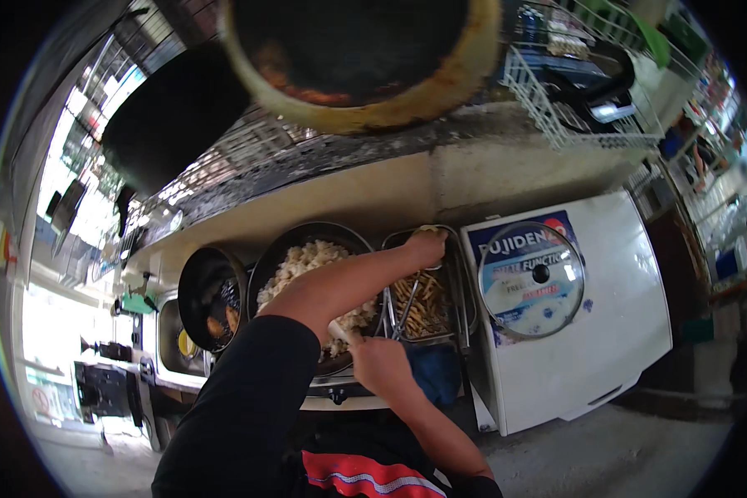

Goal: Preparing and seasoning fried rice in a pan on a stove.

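Observation:
A large dark wok (261, 261) holds pale, clumped rice (311, 255), partly hidden by my left forearm. My right hand (382, 366) is closed round the handle of a pale utensil (340, 332) that dips into the rice; its working end is hidden. Crossing over the wok, my left hand (426, 247) is closed at the far part of a metal tray (459, 282). Something small and pale shows at its fingers, too unclear to name. In the tray lie thin brown fried strips (422, 303) with metal tongs (407, 309) across them.
Left of the wok, a smaller dark pan (192, 290) holds browned pieces, beside a sink (169, 332). A glass lid (519, 311) rests on a white chest freezer (610, 290) at right. A blue cloth (434, 375) hangs at the front. Pans (174, 116) and a wire rack (548, 108) are overhead.

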`<state>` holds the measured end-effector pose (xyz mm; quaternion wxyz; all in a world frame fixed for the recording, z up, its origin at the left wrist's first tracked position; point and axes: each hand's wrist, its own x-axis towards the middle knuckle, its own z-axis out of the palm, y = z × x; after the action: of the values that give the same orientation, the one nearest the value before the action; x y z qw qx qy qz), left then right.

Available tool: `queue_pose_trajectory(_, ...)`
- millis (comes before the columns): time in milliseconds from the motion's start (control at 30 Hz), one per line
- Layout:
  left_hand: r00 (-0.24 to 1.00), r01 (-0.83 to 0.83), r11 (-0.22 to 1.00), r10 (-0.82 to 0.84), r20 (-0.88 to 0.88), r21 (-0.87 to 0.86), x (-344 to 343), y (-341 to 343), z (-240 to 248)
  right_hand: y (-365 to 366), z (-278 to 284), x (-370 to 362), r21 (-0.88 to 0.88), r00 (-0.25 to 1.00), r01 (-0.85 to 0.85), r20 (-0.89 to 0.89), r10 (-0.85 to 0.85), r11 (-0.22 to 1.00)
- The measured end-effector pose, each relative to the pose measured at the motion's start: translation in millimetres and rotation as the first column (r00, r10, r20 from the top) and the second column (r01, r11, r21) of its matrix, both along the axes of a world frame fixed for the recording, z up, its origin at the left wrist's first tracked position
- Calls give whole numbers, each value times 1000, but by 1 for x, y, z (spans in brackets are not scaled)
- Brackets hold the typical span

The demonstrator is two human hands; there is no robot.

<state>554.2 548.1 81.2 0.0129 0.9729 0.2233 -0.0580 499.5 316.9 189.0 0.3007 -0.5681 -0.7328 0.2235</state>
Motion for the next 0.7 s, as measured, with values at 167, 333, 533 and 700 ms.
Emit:
queue_pose_trajectory(167, 973, 198, 976, -206, -107, -86, -26, -11, 116, 2, 8, 10, -114, 990, -13, 140, 29, 993)
queue_pose_trajectory(333, 973, 151, 969, -110, 205, -196, -125, -67, 249, 3, 28, 8, -146, 926, -13, 372, 68, 989)
queue_pose_trajectory(533, 905, -297, 954, 297, 305, -47, -293, -77, 232, 33, 68, -2, -155, 754, -23, 646, 119, 988)
queue_pose_trajectory(700, 839, -543, 839, 544, -23, 39, -330, -81, 200, 82, 108, 1, -73, 581, 49, 813, 31, 996)
